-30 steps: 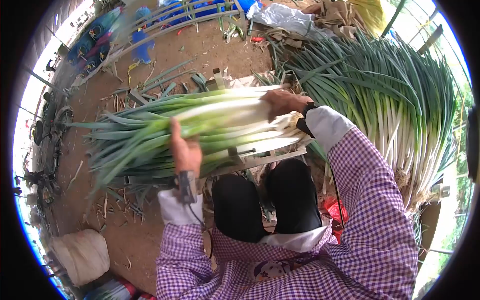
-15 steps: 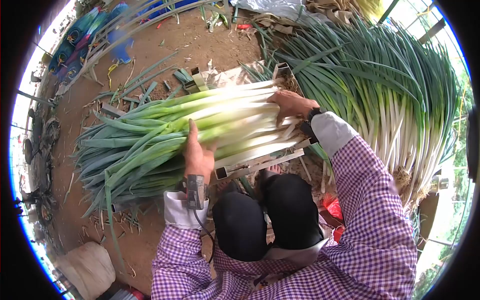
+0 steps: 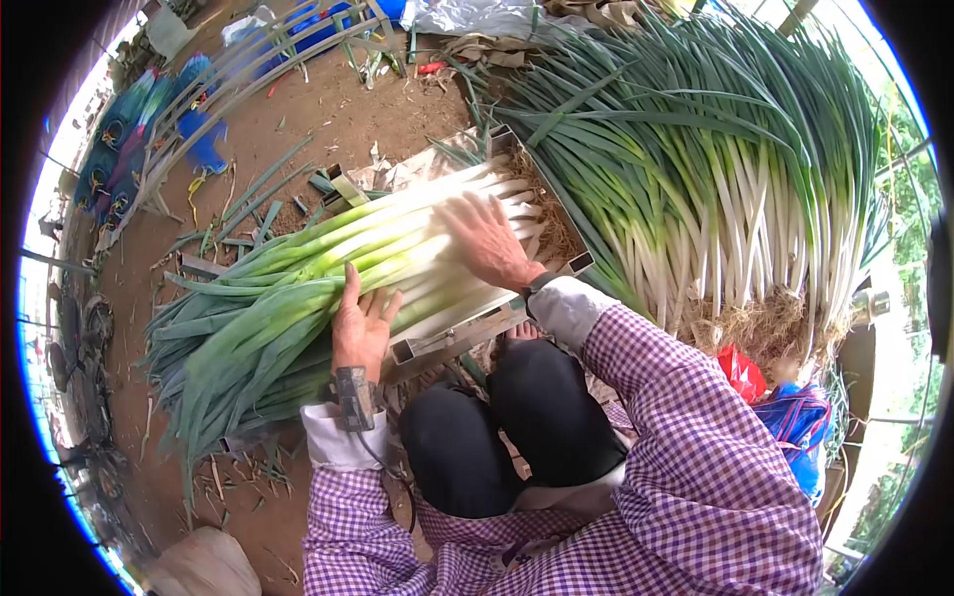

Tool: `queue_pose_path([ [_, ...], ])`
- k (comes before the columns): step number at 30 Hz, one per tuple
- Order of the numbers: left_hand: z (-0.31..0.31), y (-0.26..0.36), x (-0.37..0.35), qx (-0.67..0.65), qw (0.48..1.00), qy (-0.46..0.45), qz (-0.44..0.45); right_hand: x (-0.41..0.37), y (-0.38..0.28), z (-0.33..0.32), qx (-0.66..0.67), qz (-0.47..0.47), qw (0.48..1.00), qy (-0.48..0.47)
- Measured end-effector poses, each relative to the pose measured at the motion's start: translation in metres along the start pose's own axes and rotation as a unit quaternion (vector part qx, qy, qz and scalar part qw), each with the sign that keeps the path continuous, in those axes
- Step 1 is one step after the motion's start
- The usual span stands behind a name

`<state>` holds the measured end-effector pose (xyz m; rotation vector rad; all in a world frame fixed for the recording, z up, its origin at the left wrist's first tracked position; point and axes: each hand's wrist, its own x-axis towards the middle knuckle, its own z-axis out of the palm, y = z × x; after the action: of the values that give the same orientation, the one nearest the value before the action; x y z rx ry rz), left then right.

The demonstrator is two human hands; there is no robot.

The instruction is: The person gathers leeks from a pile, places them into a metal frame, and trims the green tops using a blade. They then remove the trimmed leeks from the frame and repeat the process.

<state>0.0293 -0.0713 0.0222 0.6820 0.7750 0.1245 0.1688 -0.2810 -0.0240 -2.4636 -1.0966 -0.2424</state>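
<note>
A thick bundle of long green onions (image 3: pixel 328 253) lies across a metal frame (image 3: pixel 452 340), its green leaves to the left and its white stems and roots to the right. Against the near side of the bundle rests my left hand (image 3: pixel 363 323), palm up with fingers apart. My right hand (image 3: pixel 489 241) lies over the white stems with its fingers spread, slightly blurred. Neither hand is wrapped round a stalk. The roots (image 3: pixel 556 226) sit by the frame's right end.
A large pile of green onions (image 3: pixel 715 169) spreads at the right. Beneath it are a red bag (image 3: pixel 740 374) and a blue bag (image 3: pixel 798 427). Curved poles (image 3: pixel 234 84) stand at the upper left. A pale sack (image 3: pixel 204 564) lies lower left, and cut leaves litter the ground.
My right hand has moved left from the root end onto the white stems and opened flat. My left hand has shifted slightly left and down. The camera view has turned to the right.
</note>
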Motion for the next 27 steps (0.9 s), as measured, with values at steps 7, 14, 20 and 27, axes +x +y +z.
queue_pose_path([
  [7, 0.007, 0.017, -0.060, 0.573, 0.720, -0.041, 0.388, 0.007, 0.016, 0.010, -0.002, -0.038, 0.999, -0.027],
  [14, -0.009, 0.063, -0.020, 0.794, 0.355, -0.036, 0.492, 0.010, 0.016, 0.004, 0.020, -0.048, 0.998, -0.034],
  [20, -0.009, 0.072, -0.022, 0.778, 0.364, -0.063, 0.508, 0.005, 0.026, -0.004, 0.118, -0.055, 0.991, 0.034],
  [27, 0.009, 0.098, -0.025, 0.784, 0.370, -0.116, 0.485, 0.009, 0.028, -0.030, 0.112, -0.040, 0.989, 0.084],
])
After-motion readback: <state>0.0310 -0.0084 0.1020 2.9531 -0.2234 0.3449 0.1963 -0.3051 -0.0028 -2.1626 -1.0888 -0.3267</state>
